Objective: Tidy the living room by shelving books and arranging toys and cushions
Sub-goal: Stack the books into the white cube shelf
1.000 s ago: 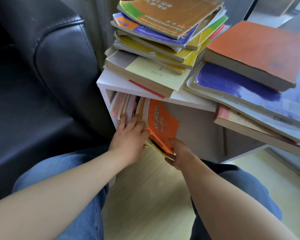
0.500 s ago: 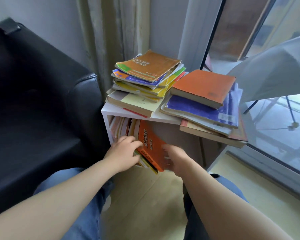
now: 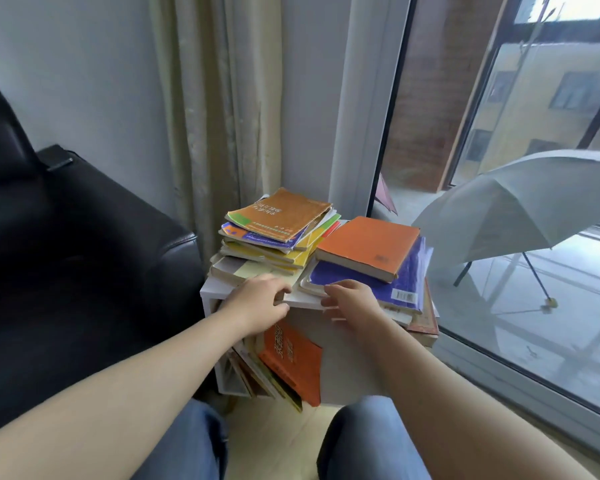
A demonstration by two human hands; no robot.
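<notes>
The left hand [image 3: 257, 303] meets the pale yellow book [image 3: 248, 270] on the white shelf [image 3: 347, 358] with curled fingers, a grip I cannot tell; the right hand [image 3: 352, 301], open, touches the purple book [image 3: 357, 277]. Probably they choose what joins the leaning books [image 3: 291, 362] below.

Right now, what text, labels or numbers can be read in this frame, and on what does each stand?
Nothing reads clearly.
Brown book atop the left pile: printed characters, too blurred.
Orange book in the shelf: yellow characters, too blurred.
Purple book: barcode label, digits too small.
Orange book on the right pile: small dark mark, unreadable.
</notes>
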